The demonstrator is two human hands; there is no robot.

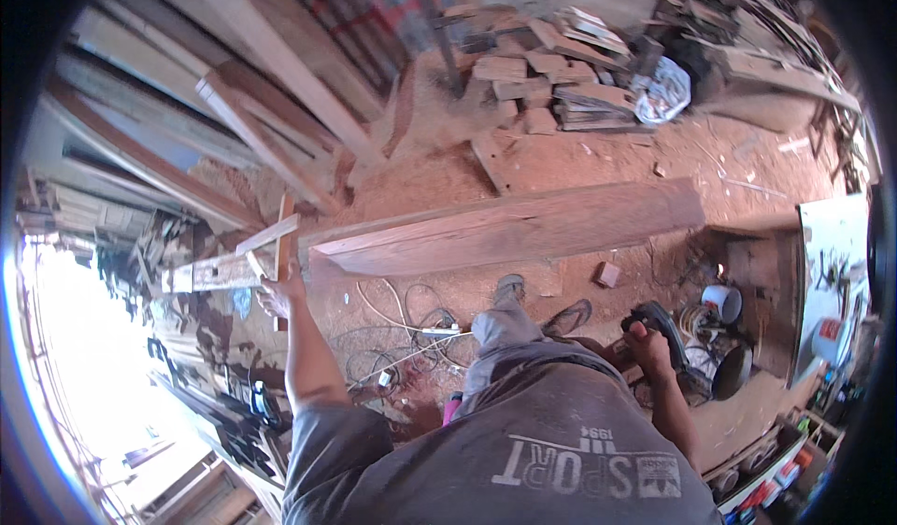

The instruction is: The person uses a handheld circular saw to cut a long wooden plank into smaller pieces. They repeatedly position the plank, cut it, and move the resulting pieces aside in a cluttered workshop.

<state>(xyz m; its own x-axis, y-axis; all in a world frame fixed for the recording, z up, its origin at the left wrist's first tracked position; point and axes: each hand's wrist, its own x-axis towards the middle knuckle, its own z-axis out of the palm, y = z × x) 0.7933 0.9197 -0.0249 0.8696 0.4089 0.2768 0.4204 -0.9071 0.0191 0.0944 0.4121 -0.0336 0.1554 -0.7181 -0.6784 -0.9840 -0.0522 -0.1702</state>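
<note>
My left arm reaches out to the left, and my left hand (pixel 283 293) is closed around a narrow wooden strip (pixel 284 245) that stands crosswise to a pale beam. A short light wooden piece (pixel 268 233) crosses this strip just above my fingers. My right hand (pixel 649 349) is at my right side, fingers wrapped on a black hand-held tool (pixel 663 324) whose exact kind I cannot make out. In front of me a long, thick reddish plank (pixel 514 231) lies across the workspace, apart from both hands.
Stacked wood blocks (pixel 537 81) and a white plastic bag (pixel 662 91) lie beyond the plank. Long boards (pixel 271 49) lean at far left. Loose cables (pixel 402 315) trail near my feet. A white bucket (pixel 721 303) stands at right, beside a wooden box (pixel 761 273).
</note>
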